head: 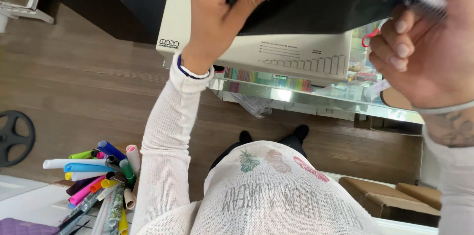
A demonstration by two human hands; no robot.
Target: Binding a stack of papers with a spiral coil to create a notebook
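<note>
A: Head view first. Brown wood-plank floor [74, 72] all around, seen from above; glass display counter [316, 97] at three o'clock of centre, coloured stock inside.

B: On top of the counter?

A: Cream-white binding machine [276, 52] at twelve o'clock, a bar chart printed on its front face. Above it, a dark spiral-bound notebook [326, 2], held in the air at one o'clock, just over the machine.

B: Grip?

A: Left hand [217, 12] at twelve o'clock, clamped on the notebook's near corner, thumb on top, ring on one finger, beaded bracelet at the wrist. Right hand [424, 52] at two o'clock, thumb pressed along the wire spiral edge, remaining fingers curled beneath; closed on the notebook too, though contact under the cover hidden.

B: Elsewhere?

A: Bundle of coloured paper rolls [98, 175] at eight o'clock. Black wheel-shaped object [15, 136] at nine o'clock. Cardboard boxes [390, 195] at four o'clock. Red-handled scissors [370, 37] just left of the right hand, partly hidden.

B: Risks?

A: Probably a slip: only corner and edge gripped, so a loose thumb could drop the notebook onto the machine or the glass. Possibly bent spiral wire under the right thumb's pressure. Possibly a snag on the scissors nearby.
</note>
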